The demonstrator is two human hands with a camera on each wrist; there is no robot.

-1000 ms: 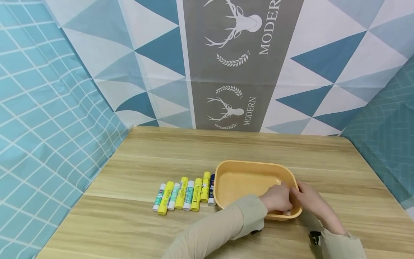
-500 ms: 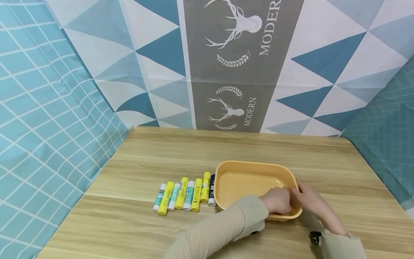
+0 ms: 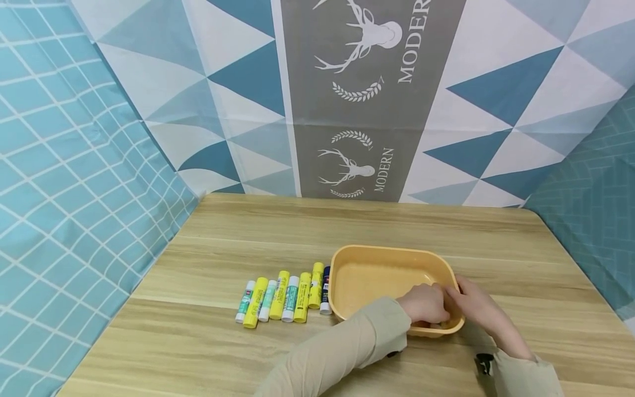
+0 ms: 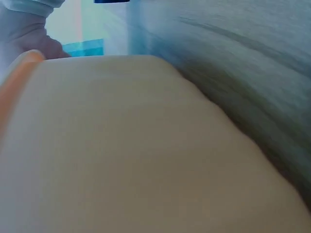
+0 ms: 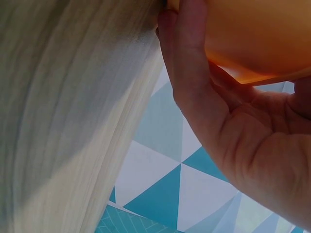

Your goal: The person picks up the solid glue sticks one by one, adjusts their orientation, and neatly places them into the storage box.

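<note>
An orange-yellow plastic basin (image 3: 377,252) stands on the wooden table. My left hand (image 3: 425,303) reaches over its near side, down into the right end, with the fingertips hidden inside. A small pale piece (image 3: 435,325) shows beneath that hand; I cannot tell whether the fingers hold it. At the basin's right end my right hand (image 3: 476,303) grips the rim; in the right wrist view its fingers (image 5: 192,43) lie along the outer wall. What looks like the basin's outer wall (image 4: 146,145) fills most of the left wrist view and hides the left hand.
Left of the basin, several glue sticks lie side by side in a row: yellow ones (image 3: 255,303), white-and-green ones (image 3: 290,298) and a navy one with a white end (image 3: 325,289) close against the basin. A patterned cloth (image 3: 347,99) hangs behind the table (image 3: 198,342).
My left hand shifts slightly inside the basin, and the pale piece beneath it shows less than a second ago. The right hand, basin and row of glue sticks stay in place.
</note>
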